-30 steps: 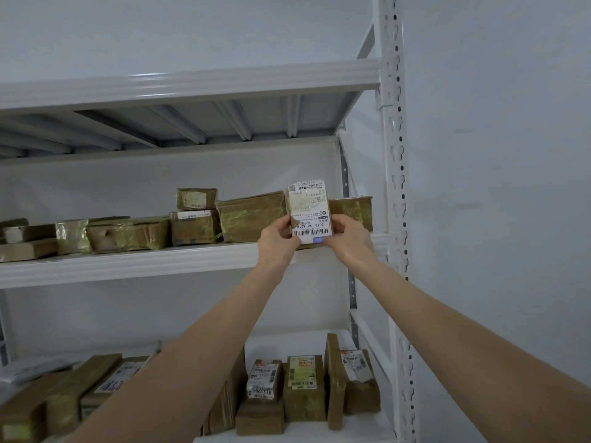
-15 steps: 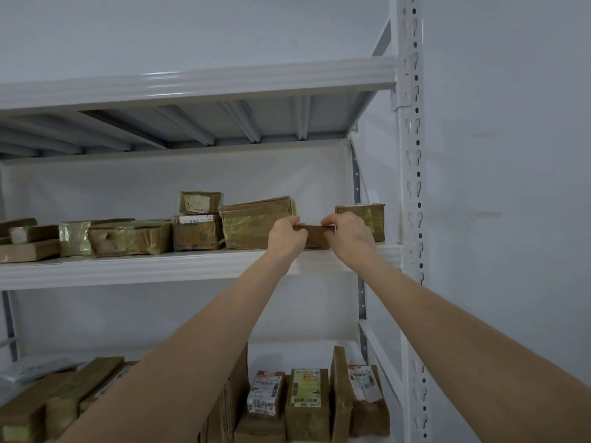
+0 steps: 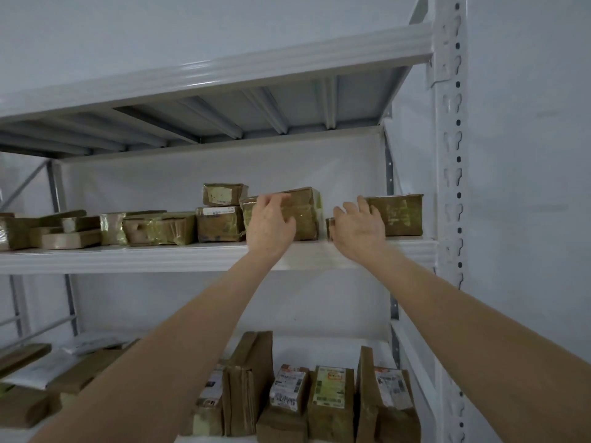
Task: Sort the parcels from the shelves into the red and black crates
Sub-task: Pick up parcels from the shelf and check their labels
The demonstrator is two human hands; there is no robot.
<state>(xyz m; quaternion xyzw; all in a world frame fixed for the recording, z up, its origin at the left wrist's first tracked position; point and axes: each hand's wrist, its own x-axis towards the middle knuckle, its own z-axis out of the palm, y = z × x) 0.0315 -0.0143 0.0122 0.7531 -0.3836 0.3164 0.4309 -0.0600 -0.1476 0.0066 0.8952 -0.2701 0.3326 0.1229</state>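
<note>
Brown taped parcels line the middle shelf (image 3: 128,257) of a white rack. My left hand (image 3: 270,225) lies with spread fingers against the front and top edge of a large taped parcel (image 3: 305,215). My right hand (image 3: 358,231) hovers with fingers apart over a small flat parcel (image 3: 329,223), which lies on the shelf and is mostly hidden behind the hand. Another parcel (image 3: 399,215) sits just right of that hand. No red or black crate is in view.
Two stacked parcels (image 3: 220,212) and several flatter ones (image 3: 153,228) stand to the left on the same shelf. The lower shelf holds upright labelled parcels (image 3: 331,398). The rack's perforated post (image 3: 447,187) rises at the right, and a shelf deck (image 3: 224,116) is overhead.
The labelled small parcel that both hands held upright was tipped flat onto the shelf. Both hands have let go; the left moved onto the large parcel.
</note>
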